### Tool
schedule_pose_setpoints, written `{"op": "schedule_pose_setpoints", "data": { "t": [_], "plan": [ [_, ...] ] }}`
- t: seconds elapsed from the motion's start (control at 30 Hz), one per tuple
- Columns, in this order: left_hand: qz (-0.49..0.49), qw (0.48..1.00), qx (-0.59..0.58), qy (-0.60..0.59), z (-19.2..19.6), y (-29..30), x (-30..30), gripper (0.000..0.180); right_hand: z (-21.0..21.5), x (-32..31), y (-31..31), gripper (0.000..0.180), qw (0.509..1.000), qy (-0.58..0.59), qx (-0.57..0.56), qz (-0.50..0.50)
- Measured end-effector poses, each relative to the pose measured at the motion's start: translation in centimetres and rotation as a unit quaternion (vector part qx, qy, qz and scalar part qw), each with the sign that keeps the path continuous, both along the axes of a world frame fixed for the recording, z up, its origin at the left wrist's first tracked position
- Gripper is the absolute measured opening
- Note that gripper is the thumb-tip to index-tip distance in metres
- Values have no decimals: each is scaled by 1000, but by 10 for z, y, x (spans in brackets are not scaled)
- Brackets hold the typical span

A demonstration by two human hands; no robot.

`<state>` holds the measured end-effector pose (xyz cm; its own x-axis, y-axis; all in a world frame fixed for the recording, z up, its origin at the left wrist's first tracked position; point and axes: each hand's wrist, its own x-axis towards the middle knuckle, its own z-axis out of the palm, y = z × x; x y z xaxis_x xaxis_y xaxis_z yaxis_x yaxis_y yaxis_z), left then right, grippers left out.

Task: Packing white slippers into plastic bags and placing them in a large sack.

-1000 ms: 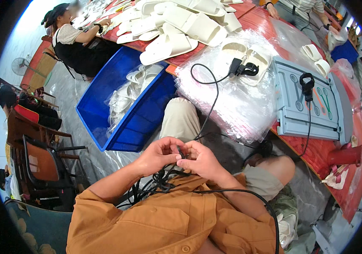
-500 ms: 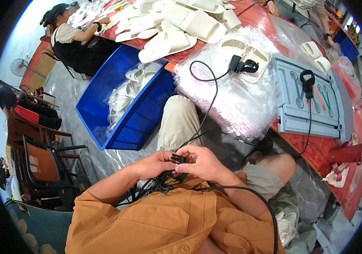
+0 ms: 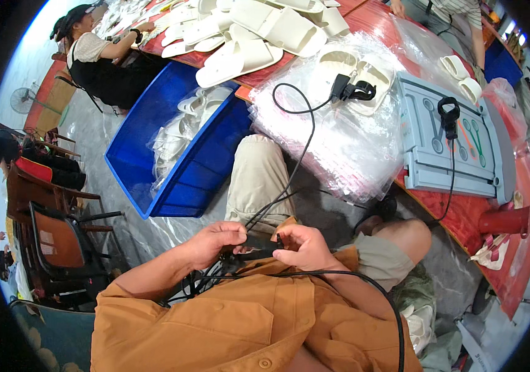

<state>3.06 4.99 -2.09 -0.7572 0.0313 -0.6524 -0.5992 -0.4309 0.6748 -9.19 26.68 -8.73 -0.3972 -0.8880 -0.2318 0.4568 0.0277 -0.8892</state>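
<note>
Nearest, just above the orange shirt (image 3: 240, 322): both hands together over the lap. Left hand (image 3: 215, 243) curled shut, grip pinching the black cable (image 3: 299, 152) at a small dark bunch by the fingertips. Right hand (image 3: 302, 248) just beside it, touching or nearly so, fingers folded onto the same cable from the right; what exactly sits between thumb and forefinger too small to tell. More loops of cable hanging below and left of the left hand, one strand sweeping right across the shirt.

From the grip, cable running up and far, slightly right, over the tan trouser leg (image 3: 258, 180), then arching onto the worktop (image 3: 494, 204). Long axis near-to-far, so slack lies away from both hands, not to either side. Both hands about equally near the held end; right hand on the side nearer the far end.

Far end: black plug (image 3: 351, 91) lying on a heap of clear bags (image 3: 345, 142). Right of that, a grey tray (image 3: 444, 149) with a second black clip. Left, a blue bin (image 3: 178, 149) of white slippers (image 3: 246, 56). Farthest left, another person (image 3: 100, 62) seated at the worktop.
</note>
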Motion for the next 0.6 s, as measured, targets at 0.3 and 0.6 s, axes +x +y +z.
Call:
{"op": "schedule_pose_setpoints", "data": {
  "t": [0.3,0.6],
  "plan": [
    [-256,960,-100,49,-3,18,-28,27,-1,-8,22,25,993,-73,-13,-88],
    [-279,944,176,-22,-25,42,-68,35,1,-28,84,10,965,33,66,-252]
  ]
}}
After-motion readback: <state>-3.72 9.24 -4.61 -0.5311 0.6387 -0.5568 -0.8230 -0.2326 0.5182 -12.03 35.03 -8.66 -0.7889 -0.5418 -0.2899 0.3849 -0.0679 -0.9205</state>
